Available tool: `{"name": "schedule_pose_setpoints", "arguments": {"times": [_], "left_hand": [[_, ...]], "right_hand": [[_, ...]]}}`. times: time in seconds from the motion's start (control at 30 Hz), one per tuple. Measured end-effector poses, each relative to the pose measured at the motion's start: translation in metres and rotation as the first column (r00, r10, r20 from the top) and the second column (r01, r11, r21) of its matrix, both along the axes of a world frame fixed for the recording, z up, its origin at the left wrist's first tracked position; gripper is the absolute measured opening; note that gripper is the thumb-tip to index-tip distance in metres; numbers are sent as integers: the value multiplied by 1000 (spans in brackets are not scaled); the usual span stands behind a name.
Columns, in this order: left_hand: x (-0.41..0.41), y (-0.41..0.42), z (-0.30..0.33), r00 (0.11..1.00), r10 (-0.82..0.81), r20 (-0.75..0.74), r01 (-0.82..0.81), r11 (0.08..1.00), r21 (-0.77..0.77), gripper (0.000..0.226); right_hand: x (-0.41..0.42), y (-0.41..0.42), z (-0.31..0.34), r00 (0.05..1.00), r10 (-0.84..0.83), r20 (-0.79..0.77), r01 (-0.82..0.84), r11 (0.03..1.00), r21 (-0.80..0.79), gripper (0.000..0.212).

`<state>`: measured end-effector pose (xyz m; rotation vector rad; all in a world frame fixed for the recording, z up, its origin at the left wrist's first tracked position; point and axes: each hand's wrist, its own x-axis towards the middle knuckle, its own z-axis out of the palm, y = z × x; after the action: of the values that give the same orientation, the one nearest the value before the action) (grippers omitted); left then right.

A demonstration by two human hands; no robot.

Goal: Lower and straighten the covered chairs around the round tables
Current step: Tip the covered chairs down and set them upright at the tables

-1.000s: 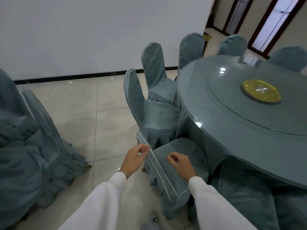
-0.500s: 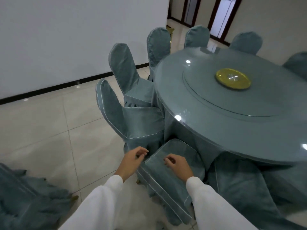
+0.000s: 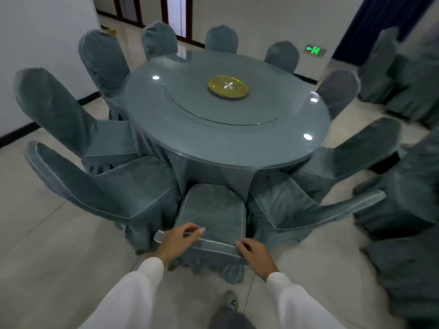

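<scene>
Chair [image 3: 211,210] gripped by both hands, wedged between neighbouring chairs.

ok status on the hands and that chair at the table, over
Left hand and right hand both grip top edge of teal fabric-covered chair. Chair faces round teal glass-topped table. Neighbouring chairs close each side, nothing blocking.

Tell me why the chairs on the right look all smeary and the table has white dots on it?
Head view: the covered chairs at the right edge are smeared by motion blur; the white dots on the round table are glare from lights on its glossy top; the wide-angle lens bends the chairs outward; the hands stay fairly sharp.
</scene>
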<state>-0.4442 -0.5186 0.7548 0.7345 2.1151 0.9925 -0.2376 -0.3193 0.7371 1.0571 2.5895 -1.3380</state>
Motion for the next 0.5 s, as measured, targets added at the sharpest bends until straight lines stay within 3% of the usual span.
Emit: {"name": "schedule_pose_setpoints", "arguments": {"times": [0.03, 0.1, 0.17, 0.27, 0.5], "left_hand": [[2, -2, -2, 991, -101, -89, 95, 993, -64, 50], [3, -8, -10, 881, -326, -343, 263, 940, -219, 62], [-3, -12, -17, 760, -449, -470, 338, 891, -304, 56], [-13, -14, -22, 679, -502, -536, 366, 864, -345, 34], [-25, 0, -18, 635, -541, -552, 375, 840, -392, 29]], "right_hand": [[11, -5, 3, 1000, -22, -7, 22, 1000, -5, 32], [26, -13, 6, 998, 55, 15, -55, 998, 24, 36], [30, -13, 4, 980, 173, 99, -185, 973, 139, 45], [22, -9, -5, 969, 195, 154, -227, 947, 228, 44], [13, 8, -17, 939, 251, 234, -319, 889, 329, 38]]}}
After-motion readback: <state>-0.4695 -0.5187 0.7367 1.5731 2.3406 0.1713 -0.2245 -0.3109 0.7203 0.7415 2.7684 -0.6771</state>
